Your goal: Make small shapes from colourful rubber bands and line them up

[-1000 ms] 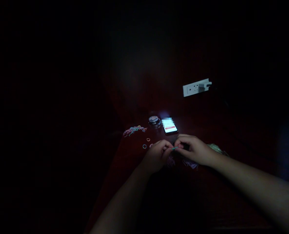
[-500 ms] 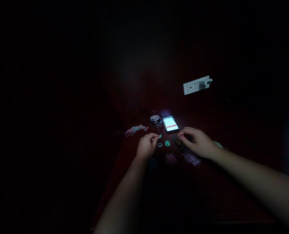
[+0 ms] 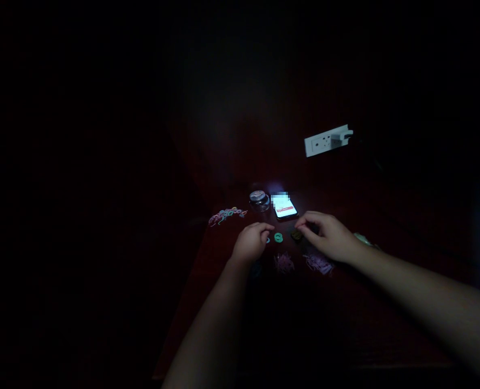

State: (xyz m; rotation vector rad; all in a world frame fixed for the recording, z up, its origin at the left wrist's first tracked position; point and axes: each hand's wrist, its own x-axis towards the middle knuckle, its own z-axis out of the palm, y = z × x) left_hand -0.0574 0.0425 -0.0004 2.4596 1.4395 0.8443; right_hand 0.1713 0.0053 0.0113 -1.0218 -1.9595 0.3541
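Our left hand (image 3: 251,243) and right hand (image 3: 324,236) flank light, likely stretchy green bands (image 3: 278,237), pinchable by the rim; whether our fingers meet, we can't tell.

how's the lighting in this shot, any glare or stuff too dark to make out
Head view: very dark at the edges, with dim light around the hands; the phone screen glares nearly white, its top pixelated; the outlet reads clearly; the table sinks into shadow towards the near side, and the dark pile by the left wrist is barely readable
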